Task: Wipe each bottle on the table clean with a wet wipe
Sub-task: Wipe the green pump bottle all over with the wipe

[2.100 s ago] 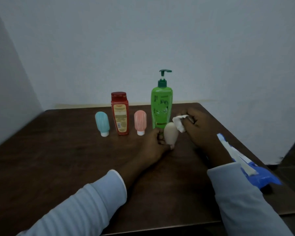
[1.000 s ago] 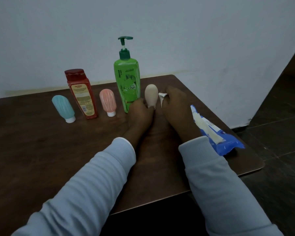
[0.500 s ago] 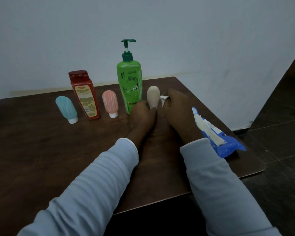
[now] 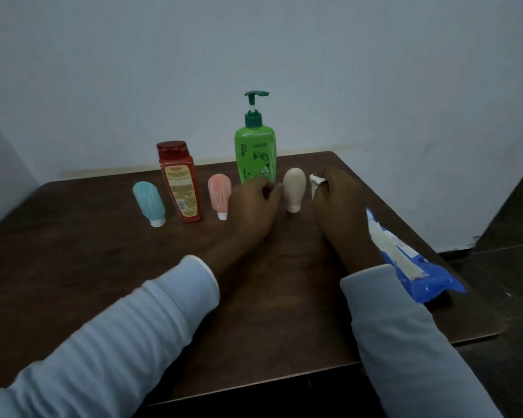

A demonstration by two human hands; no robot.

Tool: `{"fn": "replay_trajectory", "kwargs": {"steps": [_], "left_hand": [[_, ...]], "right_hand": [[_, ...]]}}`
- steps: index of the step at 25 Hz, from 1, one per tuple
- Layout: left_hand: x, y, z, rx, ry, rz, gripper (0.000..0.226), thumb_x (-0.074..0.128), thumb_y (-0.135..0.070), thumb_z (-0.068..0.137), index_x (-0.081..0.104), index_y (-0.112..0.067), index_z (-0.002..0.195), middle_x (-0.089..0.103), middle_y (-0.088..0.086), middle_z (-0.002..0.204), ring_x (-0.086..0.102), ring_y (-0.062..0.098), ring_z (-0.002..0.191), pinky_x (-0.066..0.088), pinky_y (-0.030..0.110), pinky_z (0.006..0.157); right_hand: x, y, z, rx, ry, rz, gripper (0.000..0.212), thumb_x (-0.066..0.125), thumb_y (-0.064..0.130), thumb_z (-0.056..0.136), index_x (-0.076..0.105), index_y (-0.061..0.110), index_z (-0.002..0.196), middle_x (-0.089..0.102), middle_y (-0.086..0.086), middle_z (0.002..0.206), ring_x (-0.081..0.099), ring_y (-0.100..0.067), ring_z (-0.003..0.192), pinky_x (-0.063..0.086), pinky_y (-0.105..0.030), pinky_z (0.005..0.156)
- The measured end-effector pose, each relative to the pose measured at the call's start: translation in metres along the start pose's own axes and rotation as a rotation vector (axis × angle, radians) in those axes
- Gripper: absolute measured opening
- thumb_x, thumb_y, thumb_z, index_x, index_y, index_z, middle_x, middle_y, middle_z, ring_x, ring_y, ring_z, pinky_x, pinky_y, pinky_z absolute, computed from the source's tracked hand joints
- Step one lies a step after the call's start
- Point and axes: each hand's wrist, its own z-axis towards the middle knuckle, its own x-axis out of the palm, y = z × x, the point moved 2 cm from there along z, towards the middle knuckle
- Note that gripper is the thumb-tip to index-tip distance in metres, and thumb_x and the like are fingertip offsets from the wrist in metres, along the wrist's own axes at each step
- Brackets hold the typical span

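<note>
Bottles line the dark wooden table point(image 4: 73, 267): teal ribbed squeeze bottle point(image 4: 149, 203), red flat bottle point(image 4: 180, 185), pink ribbed squeeze bottle point(image 4: 219, 194) and green pump bottle point(image 4: 255, 155). The left hand point(image 4: 254, 206) curls its fingers beside the upright beige squeeze bottle point(image 4: 294, 188), contact unclear. The right hand point(image 4: 338, 203) pinches the crumpled white wet wipe point(image 4: 314, 181). Which bottles are already clean cannot be told.
</note>
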Motion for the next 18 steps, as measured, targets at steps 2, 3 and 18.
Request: {"fn": "replay_trajectory", "kwargs": {"steps": [2, 3, 18], "left_hand": [[-0.042, -0.015, 0.024, 0.085, -0.175, -0.102, 0.017, 0.066, -0.032, 0.098, 0.065, -0.015, 0.093, 0.068, -0.001, 0.087, 0.064, 0.012, 0.078, 0.056, 0.036, 0.070], [-0.059, -0.021, 0.039, 0.117, -0.263, -0.166, 0.018, 0.068, -0.030, 0.096, 0.061, -0.015, 0.103, 0.067, 0.001, 0.097, 0.064, 0.014, 0.086, 0.057, 0.037, 0.075], [-0.148, -0.003, 0.029, 0.102, -0.018, -0.240, 0.078, 0.077, -0.016, 0.085, 0.027, -0.018, 0.144, 0.064, 0.003, 0.087, 0.069, 0.014, 0.077, 0.063, 0.045, 0.078]], "right_hand": [[-0.003, 0.004, 0.000, -0.010, -0.074, 0.083, 0.017, 0.048, 0.009, 0.095, 0.064, 0.006, 0.092, 0.062, -0.005, 0.087, 0.057, -0.017, 0.080, 0.033, -0.019, 0.066], [-0.004, 0.006, -0.001, -0.020, -0.100, 0.112, 0.019, 0.048, 0.010, 0.096, 0.066, 0.007, 0.098, 0.066, -0.005, 0.092, 0.061, -0.018, 0.085, 0.036, -0.018, 0.070], [-0.005, 0.022, -0.016, -0.086, 0.017, 0.052, 0.027, 0.048, 0.009, 0.097, 0.066, 0.006, 0.117, 0.068, -0.012, 0.109, 0.063, -0.024, 0.098, 0.029, -0.010, 0.071]]}}
